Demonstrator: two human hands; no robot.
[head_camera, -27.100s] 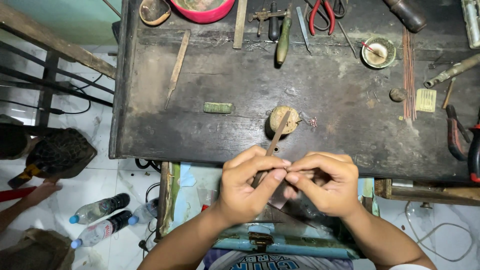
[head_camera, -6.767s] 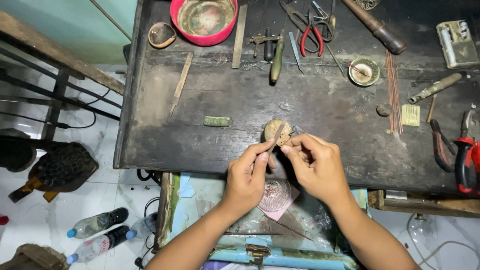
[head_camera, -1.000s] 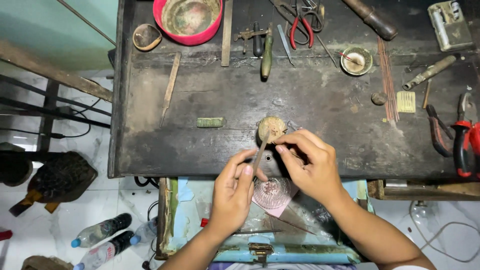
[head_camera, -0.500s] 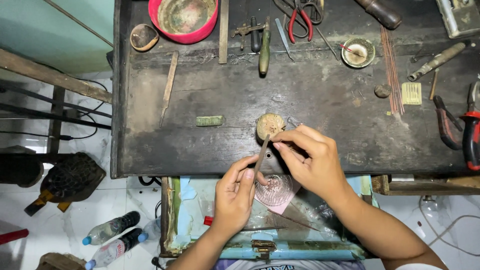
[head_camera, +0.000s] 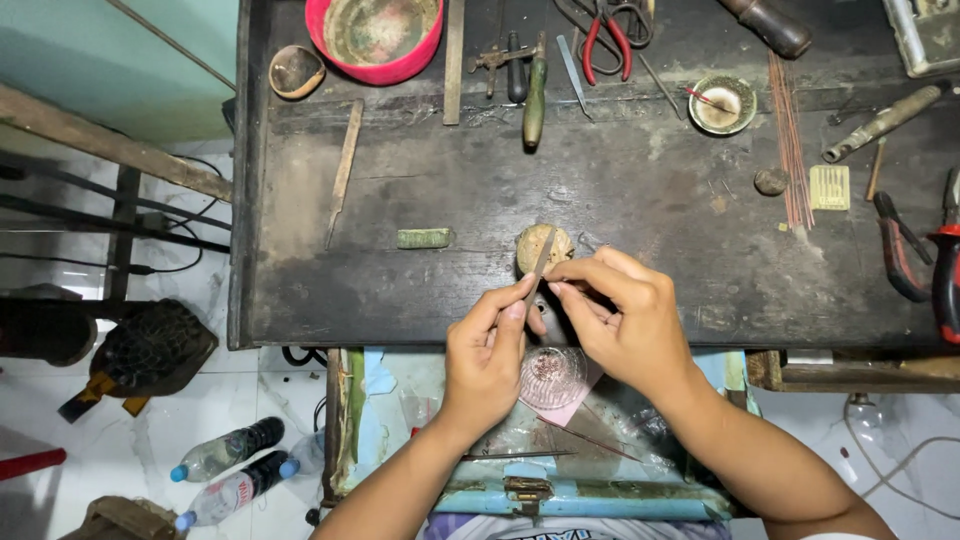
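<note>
Wooden peg (head_camera: 543, 245) on the desk (head_camera: 640, 200) braces the work best while both hands, left (head_camera: 484, 362) and right (head_camera: 622, 322), pinch shut on the thin file (head_camera: 535, 275), stroking lightly.

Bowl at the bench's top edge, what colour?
The bowl is pink-red outside, grimy brownish inside. Head view, the only one.
</note>
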